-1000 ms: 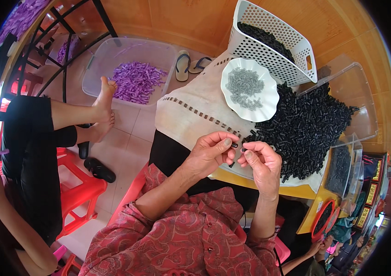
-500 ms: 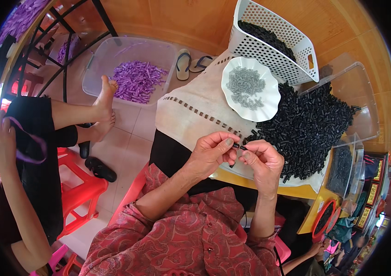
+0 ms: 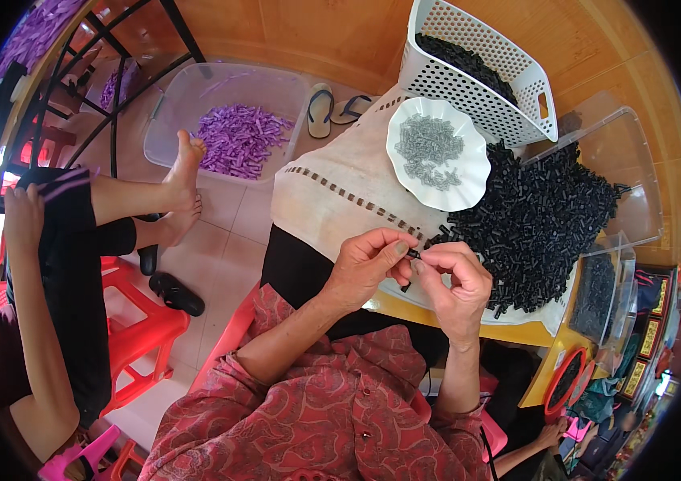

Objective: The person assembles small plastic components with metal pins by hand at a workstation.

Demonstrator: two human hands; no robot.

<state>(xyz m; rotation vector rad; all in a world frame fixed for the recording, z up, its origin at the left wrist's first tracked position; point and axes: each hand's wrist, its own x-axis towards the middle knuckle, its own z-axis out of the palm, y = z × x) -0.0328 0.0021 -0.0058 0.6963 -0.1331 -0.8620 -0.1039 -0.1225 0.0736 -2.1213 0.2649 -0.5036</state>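
My left hand (image 3: 374, 263) pinches a small black cylindrical plastic piece (image 3: 413, 253) between thumb and forefinger, above the near edge of the cloth-covered table. My right hand (image 3: 459, 280) meets it from the right, thumb and forefinger pressed together at the piece's end; what they hold there is hidden. Another small black piece (image 3: 405, 287) shows just under my left fingers. Right beyond my hands spreads a big heap of similar black pieces (image 3: 525, 232). A white scalloped plate (image 3: 475, 183) holds small clear plastic parts (image 3: 430, 144).
A white perforated basket (image 3: 469, 84) of black pieces stands behind the plate. Clear bins (image 3: 637, 176) sit at the right. On the floor left are a bin of purple strips (image 3: 244, 140), slippers (image 3: 320, 112) and a red stool (image 3: 140, 321). A co-worker's hands (image 3: 24, 216) handle purple ribbon.
My right fingertips have closed in on the left hand's piece; the dark piece they showed earlier is no longer visible. The co-worker's hands have shifted with the purple ribbon.
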